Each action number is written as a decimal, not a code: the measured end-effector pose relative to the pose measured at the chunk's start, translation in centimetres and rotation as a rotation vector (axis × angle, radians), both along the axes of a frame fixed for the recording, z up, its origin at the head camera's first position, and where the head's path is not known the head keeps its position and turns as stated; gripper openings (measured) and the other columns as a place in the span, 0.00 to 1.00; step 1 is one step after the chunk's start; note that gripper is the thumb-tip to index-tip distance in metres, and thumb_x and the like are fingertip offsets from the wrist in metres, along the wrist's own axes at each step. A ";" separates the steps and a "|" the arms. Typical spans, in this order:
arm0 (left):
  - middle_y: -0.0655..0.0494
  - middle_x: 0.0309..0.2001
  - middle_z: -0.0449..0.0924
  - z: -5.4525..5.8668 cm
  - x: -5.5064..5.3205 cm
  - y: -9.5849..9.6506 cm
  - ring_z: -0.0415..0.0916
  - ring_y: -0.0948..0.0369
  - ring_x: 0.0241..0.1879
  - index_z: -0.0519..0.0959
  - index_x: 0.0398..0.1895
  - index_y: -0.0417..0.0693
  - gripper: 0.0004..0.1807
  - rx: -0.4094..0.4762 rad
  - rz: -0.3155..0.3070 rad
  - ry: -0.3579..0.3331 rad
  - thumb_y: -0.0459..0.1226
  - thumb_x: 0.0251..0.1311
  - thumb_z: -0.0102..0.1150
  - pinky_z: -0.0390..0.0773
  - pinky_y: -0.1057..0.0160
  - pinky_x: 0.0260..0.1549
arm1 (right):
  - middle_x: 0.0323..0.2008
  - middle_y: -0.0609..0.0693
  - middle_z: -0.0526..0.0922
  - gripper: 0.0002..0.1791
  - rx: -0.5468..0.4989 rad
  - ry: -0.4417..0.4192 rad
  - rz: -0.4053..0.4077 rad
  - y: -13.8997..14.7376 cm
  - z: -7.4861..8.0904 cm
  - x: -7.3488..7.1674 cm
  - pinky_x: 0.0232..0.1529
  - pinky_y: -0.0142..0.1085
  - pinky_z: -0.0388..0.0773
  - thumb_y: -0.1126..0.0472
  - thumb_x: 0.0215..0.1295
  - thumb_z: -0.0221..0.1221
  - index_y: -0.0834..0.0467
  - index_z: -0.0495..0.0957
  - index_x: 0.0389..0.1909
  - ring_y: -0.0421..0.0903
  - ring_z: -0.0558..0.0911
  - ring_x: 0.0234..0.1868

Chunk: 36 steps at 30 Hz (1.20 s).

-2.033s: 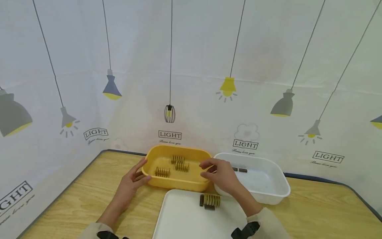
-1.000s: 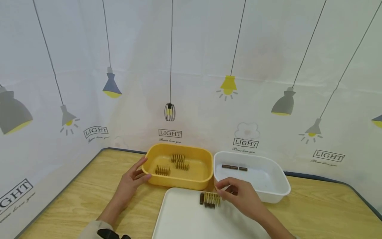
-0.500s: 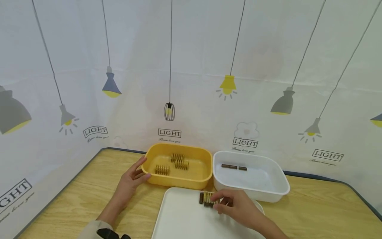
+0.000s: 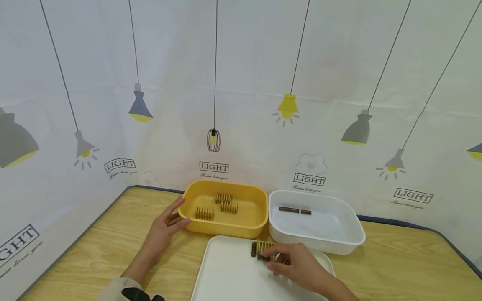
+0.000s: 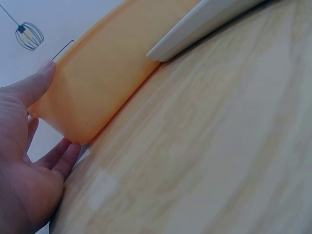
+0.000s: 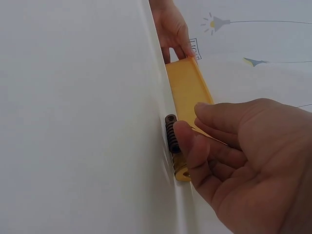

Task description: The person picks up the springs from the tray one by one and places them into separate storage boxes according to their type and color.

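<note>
My left hand rests at the left end of the yellow bin, its thumb and fingers spread along the rim and wall. Three gold coil springs lie inside that bin. Over the white tray, my right hand has its fingertips at a small group of springs near the far edge. The group has a gold spring, a dark spring left of it and another dark spring in front. In the right wrist view, thumb and forefinger are apart; the fingers partly cover the springs.
A white bin stands right of the yellow bin, with three small dark springs lying in a row inside. Both bins stand behind the tray on the wooden table. A lamp-patterned cloth hangs behind.
My right hand has moved from above the yellow bin's right side, down and toward the tray, to the spring group. My left hand and the springs in the bins stay put.
</note>
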<state>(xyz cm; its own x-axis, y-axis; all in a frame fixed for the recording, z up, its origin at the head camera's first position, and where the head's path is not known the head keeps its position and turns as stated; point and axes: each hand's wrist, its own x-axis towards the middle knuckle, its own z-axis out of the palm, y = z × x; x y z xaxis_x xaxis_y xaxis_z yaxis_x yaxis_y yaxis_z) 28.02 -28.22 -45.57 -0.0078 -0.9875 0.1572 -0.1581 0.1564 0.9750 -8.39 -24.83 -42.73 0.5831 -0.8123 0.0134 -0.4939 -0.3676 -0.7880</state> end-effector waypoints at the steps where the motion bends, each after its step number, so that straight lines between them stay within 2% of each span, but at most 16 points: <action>1: 0.67 0.67 0.47 0.0 0.0 0.0 0.60 0.53 0.58 0.58 0.65 0.59 0.34 -0.002 -0.001 0.001 0.41 0.55 0.58 0.69 0.71 0.45 | 0.35 0.42 0.80 0.15 -0.002 0.003 0.000 0.0 0.0 0.0 0.22 0.33 0.74 0.54 0.55 0.61 0.49 0.79 0.44 0.40 0.78 0.26; 21: 0.67 0.67 0.47 0.1 0.0 0.2 0.61 0.54 0.57 0.58 0.65 0.59 0.35 -0.014 -0.009 0.001 0.45 0.53 0.59 0.69 0.71 0.45 | 0.36 0.41 0.80 0.12 -0.044 0.001 0.007 0.1 0.0 0.2 0.28 0.31 0.75 0.56 0.54 0.61 0.50 0.79 0.41 0.38 0.77 0.28; 26: 0.66 0.67 0.47 0.1 -0.1 0.1 0.61 0.54 0.57 0.58 0.65 0.59 0.35 -0.017 -0.016 0.012 0.44 0.53 0.60 0.69 0.71 0.45 | 0.33 0.40 0.80 0.11 -0.099 -0.017 0.026 0.2 -0.6 0.3 0.27 0.30 0.74 0.57 0.51 0.64 0.49 0.80 0.38 0.36 0.76 0.27; 36: 0.65 0.67 0.47 0.2 -0.2 0.1 0.61 0.53 0.57 0.59 0.65 0.56 0.34 -0.023 -0.024 0.047 0.40 0.55 0.59 0.69 0.71 0.44 | 0.32 0.40 0.80 0.12 -0.128 -0.050 0.073 0.2 -1.7 0.4 0.27 0.29 0.74 0.59 0.49 0.65 0.50 0.79 0.37 0.35 0.77 0.27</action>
<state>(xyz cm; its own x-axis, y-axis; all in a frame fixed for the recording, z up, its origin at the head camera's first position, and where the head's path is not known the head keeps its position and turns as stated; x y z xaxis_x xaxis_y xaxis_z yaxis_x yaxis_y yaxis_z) 27.87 -28.09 -45.35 -0.0231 -0.9833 0.1806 -0.1080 0.1821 0.9773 -7.96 -24.67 -44.42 0.6369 -0.7573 0.1447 -0.4230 -0.5002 -0.7556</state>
